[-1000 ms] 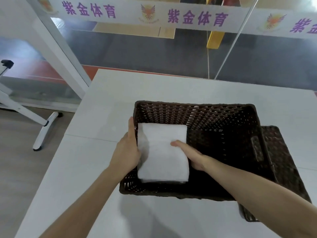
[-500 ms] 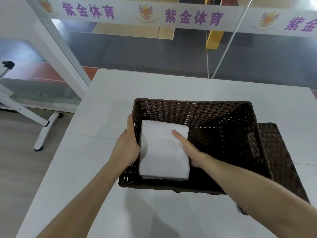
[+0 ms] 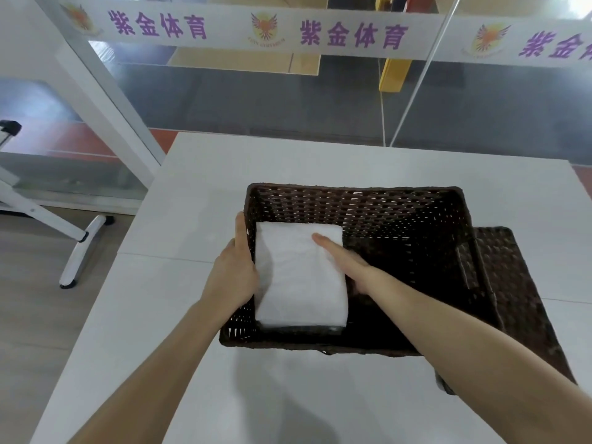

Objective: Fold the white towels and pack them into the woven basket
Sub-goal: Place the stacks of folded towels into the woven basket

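Note:
A dark brown woven basket [image 3: 400, 200] stands on the white table [image 3: 198, 193]. A folded white towel [image 3: 298, 283] sits in the basket's left part, its near end casting a shadow on the bottom. My left hand [image 3: 234, 274] is at the towel's left edge over the basket's left wall, with the thumb straight along the rim and the fingers hidden. My right hand [image 3: 349, 264] holds the towel's right edge, thumb lying on top and fingers tucked under the side. The right half of the basket holds nothing.
A flat woven piece [image 3: 519, 293] of the same brown weave lies against the basket's right side. A glass partition [image 3: 288, 97] with a printed white band runs behind the table. A white stand's leg [image 3: 80, 248] is on the floor to the left.
The towel and both hands have shifted slightly toward the basket's far wall. My right thumb reaches further along the towel's top.

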Available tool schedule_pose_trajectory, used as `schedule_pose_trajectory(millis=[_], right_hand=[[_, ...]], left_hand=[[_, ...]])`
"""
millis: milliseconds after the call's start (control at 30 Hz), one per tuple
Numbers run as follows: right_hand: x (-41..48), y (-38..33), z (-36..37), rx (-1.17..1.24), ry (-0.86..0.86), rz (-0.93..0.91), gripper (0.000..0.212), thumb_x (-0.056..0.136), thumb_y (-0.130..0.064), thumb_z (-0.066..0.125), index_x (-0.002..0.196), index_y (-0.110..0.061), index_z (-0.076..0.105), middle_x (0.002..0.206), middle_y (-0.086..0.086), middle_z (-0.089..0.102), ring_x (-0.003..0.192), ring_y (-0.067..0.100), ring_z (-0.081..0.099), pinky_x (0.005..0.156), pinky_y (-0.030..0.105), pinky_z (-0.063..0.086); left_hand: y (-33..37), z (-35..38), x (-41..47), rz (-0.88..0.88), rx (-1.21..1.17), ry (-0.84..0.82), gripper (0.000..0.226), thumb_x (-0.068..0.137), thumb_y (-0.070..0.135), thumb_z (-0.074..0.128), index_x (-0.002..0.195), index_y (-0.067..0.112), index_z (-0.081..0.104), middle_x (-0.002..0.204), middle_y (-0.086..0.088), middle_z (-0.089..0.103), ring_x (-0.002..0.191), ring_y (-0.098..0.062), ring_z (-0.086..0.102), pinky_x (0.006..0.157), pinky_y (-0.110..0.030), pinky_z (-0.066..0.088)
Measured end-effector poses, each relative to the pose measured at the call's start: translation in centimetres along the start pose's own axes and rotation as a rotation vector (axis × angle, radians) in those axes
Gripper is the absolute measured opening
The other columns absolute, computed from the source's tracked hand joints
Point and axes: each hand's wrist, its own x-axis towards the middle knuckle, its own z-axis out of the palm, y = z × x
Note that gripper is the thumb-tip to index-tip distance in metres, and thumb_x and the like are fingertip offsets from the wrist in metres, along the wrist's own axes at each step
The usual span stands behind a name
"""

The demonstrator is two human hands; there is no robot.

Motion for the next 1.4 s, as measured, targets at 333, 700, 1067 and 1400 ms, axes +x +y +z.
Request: schedule_pose_trajectory(millis=[333,700,1067,1400], right_hand=[[-13.3,-0.3,-8.6,-1.193,0.237,-0.431,0.037,0.107,-0.038,0.046,0.133,-0.02,0.066,0.132,0.003,0.068,0.116,0.027,0.064,0.098,0.043,0.056],[-28.4,15.8,-23.4,-0.83,0.669,-0.525,0.011,0.103,-0.028,0.06,0.092,-0.023,0.058,0.085,-0.01,0.062,0.082,0.016,0.057,0.076,0.031,0.044],[-33.0,45.6,-46.4,-0.331,1.053,-0.248,0.028,0.096,-0.036,0.074,0.119,-0.021,0.076,0.102,-0.008,0.076,0.099,0.012,0.069,0.091,0.03,0.054],[-26.9,60.4,-58.5,0.14,0.665,0.088,0.152,0.042,-0.105,0.07,0.161,-0.017,0.037,0.159,0.002,0.05,0.141,0.025,0.054,0.116,0.047,0.046]], left_hand=[[5.5,-3.0,-1.3,0.197,0.635,0.157,0.049,0.101,0.028,0.061,0.145,0.009,0.049,0.142,-0.019,0.052,0.108,-0.038,0.062,0.074,-0.046,0.049],[27.2,9.0,-10.7,0.769,0.705,0.028,0.036,0.11,0.039,0.045,0.141,0.022,0.055,0.121,-0.001,0.067,0.109,-0.026,0.069,0.079,-0.043,0.055],[42.6,33.7,-26.6,0.533,0.153,-0.531,0.058,0.097,0.073,0.059,0.135,0.029,0.067,0.122,0.008,0.076,0.111,-0.018,0.071,0.098,-0.042,0.059],[47.5,51.9,-35.6,-0.303,-0.387,-0.791,0.167,0.039,0.092,0.087,0.17,0.017,0.015,0.169,-0.004,0.037,0.149,-0.032,0.046,0.117,-0.051,0.045]])
